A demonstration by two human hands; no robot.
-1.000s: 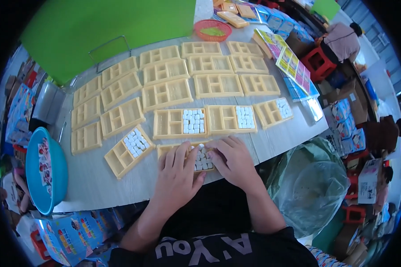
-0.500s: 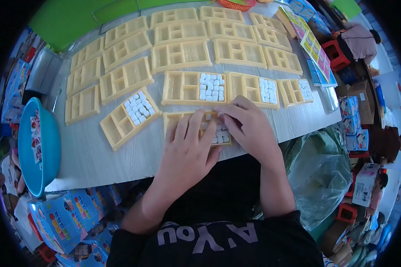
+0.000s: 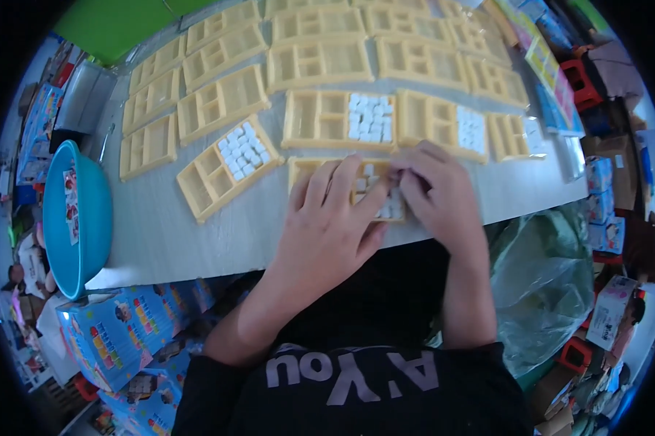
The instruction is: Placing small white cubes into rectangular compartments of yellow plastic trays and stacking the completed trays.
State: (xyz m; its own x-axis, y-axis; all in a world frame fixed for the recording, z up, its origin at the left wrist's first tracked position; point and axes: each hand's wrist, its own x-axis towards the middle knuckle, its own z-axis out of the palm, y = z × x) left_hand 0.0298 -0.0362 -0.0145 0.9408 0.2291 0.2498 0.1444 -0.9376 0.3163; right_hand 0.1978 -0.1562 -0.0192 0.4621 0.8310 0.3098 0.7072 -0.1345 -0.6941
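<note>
Both hands lie on a yellow tray [image 3: 302, 168] that sits at the near edge of the grey table [image 3: 167, 240], in front of the person. The left hand [image 3: 327, 229] rests flat on the left and middle part of this tray, fingers [image 3: 342, 182] stretched and a little spread, gripping nothing. The right hand [image 3: 438, 192] covers the right part, its fingers bent down onto the small white blocks [image 3: 389, 211] in the tray's right compartment; I cannot tell if it pinches one. The blocks show only between and just under the fingertips of both hands.

Just behind it, two more trays [image 3: 320, 120] hold white blocks, and a tilted tray [image 3: 222, 163] with blocks lies to the left. A blue basin [image 3: 77, 218] stands at the table's left edge.
</note>
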